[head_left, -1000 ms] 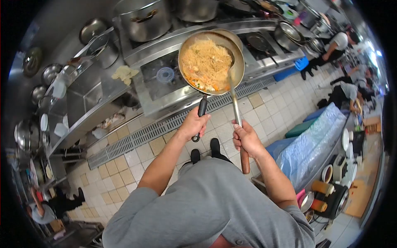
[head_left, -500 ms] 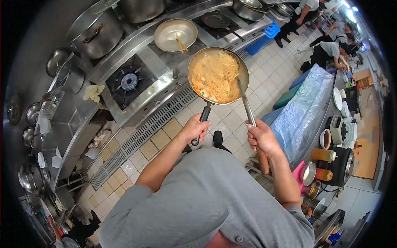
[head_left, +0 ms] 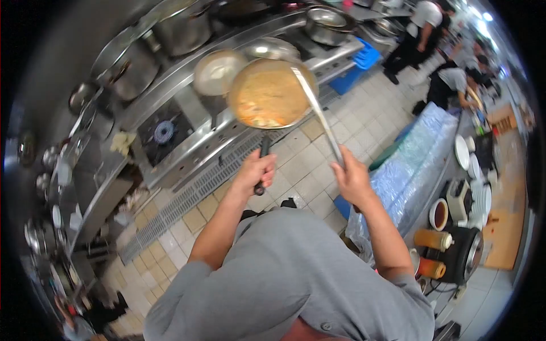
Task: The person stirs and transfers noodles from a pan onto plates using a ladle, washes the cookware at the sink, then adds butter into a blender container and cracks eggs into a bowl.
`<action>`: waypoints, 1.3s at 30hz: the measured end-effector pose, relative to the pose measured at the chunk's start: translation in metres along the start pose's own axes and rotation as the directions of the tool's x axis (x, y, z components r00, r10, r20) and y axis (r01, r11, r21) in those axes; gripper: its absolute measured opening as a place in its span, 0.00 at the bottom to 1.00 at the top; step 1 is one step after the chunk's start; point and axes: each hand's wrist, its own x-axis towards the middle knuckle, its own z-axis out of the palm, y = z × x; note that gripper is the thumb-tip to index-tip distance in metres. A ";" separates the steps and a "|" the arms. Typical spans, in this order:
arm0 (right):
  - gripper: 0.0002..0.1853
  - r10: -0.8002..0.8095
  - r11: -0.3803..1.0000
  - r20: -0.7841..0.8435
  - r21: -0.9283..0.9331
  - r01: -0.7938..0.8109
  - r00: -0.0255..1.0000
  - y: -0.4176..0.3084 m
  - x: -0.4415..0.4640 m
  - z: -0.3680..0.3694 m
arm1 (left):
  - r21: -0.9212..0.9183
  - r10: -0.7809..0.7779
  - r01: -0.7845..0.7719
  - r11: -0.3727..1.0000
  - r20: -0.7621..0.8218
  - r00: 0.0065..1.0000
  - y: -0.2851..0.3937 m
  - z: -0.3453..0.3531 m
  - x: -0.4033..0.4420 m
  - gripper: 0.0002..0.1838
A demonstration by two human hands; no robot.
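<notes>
My left hand (head_left: pixel 255 172) is closed round the black handle of a frying pan (head_left: pixel 265 149), which hangs in front of the stove's edge. Orange-brown noodles with bits of carrot (head_left: pixel 272 96) fill the pan, slightly blurred. In my right hand (head_left: pixel 351 175) is a long metal ladle (head_left: pixel 318 111), its shaft slanting up to the pan's right side. My fingers wrap round the ladle's lower end, and its bowl is hard to make out. Behind the pan, a second, pale pan (head_left: pixel 219 72) rests on the stove.
A lit burner (head_left: pixel 164 132) is at the left of the stove (head_left: pixel 196 126), with large pots (head_left: pixel 181 31) behind. To the right, clear plastic sheeting (head_left: pixel 406 165) covers a counter holding bowls (head_left: pixel 438 214) and bottles (head_left: pixel 433 239). People (head_left: pixel 424 28) stand at the upper right.
Over the last second the view has turned rightward and moved along the stove. Since half a second ago the pan has moved left and up in view, nearer the pale pan, and the ladle has tilted up.
</notes>
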 end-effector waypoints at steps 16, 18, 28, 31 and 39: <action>0.16 -0.102 0.994 0.275 -0.003 0.107 0.956 0.059 0.086 0.115 | -0.116 0.104 -0.128 0.985 -0.189 0.976 0.049 -0.047 -0.013 0.17; 0.21 -0.039 0.990 0.397 0.140 -0.018 0.917 0.022 0.106 0.115 | -0.155 0.089 -0.140 0.978 -0.296 0.951 0.048 -0.086 -0.018 0.16; 0.19 -0.238 0.798 0.403 0.600 -0.058 0.884 -0.030 0.187 0.114 | -0.204 0.147 -0.220 0.954 -0.323 0.935 0.094 -0.097 -0.006 0.08; 0.20 -0.358 0.913 0.099 0.243 0.327 0.928 0.006 0.205 0.169 | -0.240 0.149 -0.226 0.944 -0.302 0.942 0.109 -0.095 0.007 0.08; 0.20 -0.325 0.943 0.293 0.032 0.330 0.899 0.081 0.255 0.181 | -0.207 0.187 -0.291 0.934 -0.413 0.891 0.109 -0.083 0.049 0.07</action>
